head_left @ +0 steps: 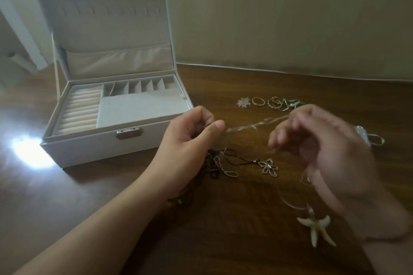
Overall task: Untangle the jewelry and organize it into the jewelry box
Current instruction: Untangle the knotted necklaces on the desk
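Looking down through the head camera, I see a brown wooden table point(223, 241) against a plain wall. My left hand point(190, 131) is curled, thumb pressed to forefinger, pinching one end of a thin pale chain point(257, 124) that stretches right and slightly up to my right hand point(324, 140). That hand is motion-blurred, fingers bent; I cannot tell whether it actually grips the chain. Under the left hand lies a tangle point(214, 163) of dark cords and silvery loops, with a flower pendant point(269, 167) just right of it. A pale starfish pendant point(315, 225) lies on the table below the right wrist. Farther back sit a clear flower piece point(243, 102), two gold rings point(258, 101), and a teal ribbon point(290, 104) in a row. The white box point(100, 145) stands open at left, lid upright, its ring rolls and small compartments showing.
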